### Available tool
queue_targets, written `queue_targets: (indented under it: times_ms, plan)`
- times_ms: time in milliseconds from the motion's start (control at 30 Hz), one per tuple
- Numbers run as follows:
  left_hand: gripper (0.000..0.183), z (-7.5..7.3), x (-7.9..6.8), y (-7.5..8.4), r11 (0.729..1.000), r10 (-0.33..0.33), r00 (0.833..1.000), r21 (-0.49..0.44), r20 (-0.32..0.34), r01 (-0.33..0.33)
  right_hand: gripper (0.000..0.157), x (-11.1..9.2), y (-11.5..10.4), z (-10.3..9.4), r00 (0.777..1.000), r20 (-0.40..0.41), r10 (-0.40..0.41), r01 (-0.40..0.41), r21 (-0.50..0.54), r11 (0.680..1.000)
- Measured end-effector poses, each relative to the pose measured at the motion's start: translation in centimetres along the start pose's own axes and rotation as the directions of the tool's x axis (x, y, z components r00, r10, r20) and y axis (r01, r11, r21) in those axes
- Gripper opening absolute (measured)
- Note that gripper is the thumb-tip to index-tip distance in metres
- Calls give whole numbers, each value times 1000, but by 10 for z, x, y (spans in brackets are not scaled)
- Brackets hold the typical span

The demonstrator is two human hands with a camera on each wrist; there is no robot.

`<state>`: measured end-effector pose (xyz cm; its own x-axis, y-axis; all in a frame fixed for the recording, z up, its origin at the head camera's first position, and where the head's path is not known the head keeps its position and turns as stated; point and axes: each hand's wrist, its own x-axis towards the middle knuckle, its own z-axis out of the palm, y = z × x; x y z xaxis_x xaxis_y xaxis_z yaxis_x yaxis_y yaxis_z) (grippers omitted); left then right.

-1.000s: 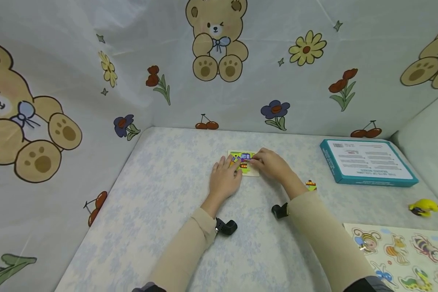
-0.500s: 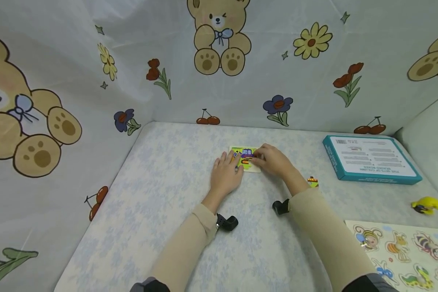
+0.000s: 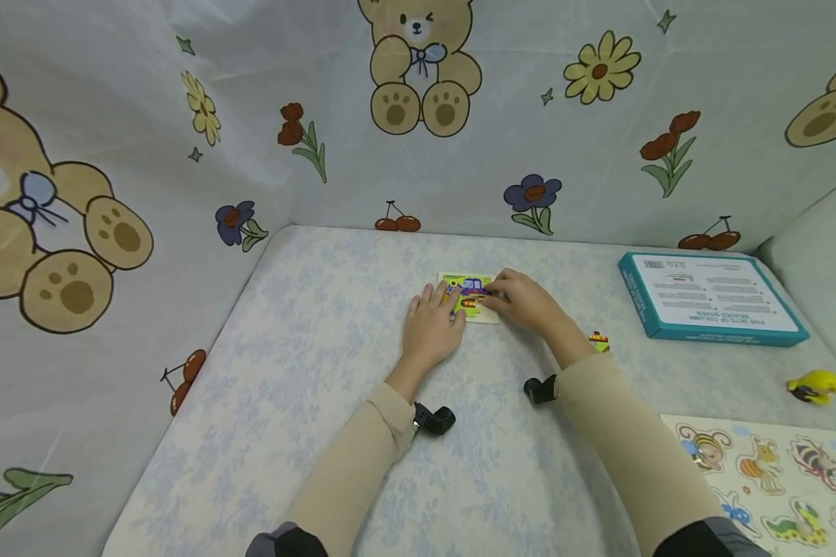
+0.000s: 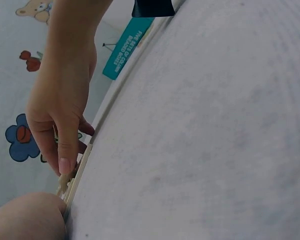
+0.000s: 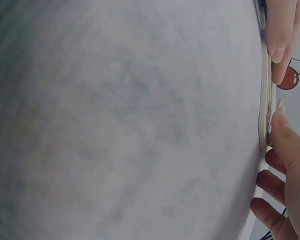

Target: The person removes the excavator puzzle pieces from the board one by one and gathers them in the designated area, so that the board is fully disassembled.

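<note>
On the tabletop [image 3: 286, 402], one left hand [image 3: 429, 330] rests, fingers nearly straight, its grip apart, on one puzzle board [image 3: 486, 317]. At the board's right side, one right hand [image 3: 525, 305] has its grip together, pinching one small piece [image 4: 63, 184]. Rightward: one loose piece [image 3: 600, 343] near the right sleeve [image 3: 630, 433], one teal box [image 3: 717, 298], one insect picture sheet [image 3: 783, 501], one yellow toy [image 3: 817, 384].

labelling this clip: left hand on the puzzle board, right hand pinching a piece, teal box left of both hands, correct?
Almost: the left hand on the puzzle board and right hand pinching a piece stand, but the teal box lies right of both in the head view, not left.
</note>
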<state>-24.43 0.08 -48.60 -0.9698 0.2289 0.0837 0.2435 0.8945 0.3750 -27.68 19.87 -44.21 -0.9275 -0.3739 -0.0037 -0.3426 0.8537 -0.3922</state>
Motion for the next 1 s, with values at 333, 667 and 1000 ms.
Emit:
queue_targets:
  times_ms: [333, 667, 1000]
  plan:
    - [55, -1, 1, 0, 1000, -3, 1000, -7, -5, 3, 41, 0, 1, -1, 1000, 18, -15, 16, -18, 1000]
    - [54, -2, 0, 0, 1000, -10, 1000, -3, -1, 10, 40, 4, -2, 2, 999, 33, -26, 26, -6, 1000]
    - [55, -2, -1, 2, 1000, -7, 1000, 9, 1, 7, 42, 1, 0, 0, 999, 41, 2, -4, 45, 999]
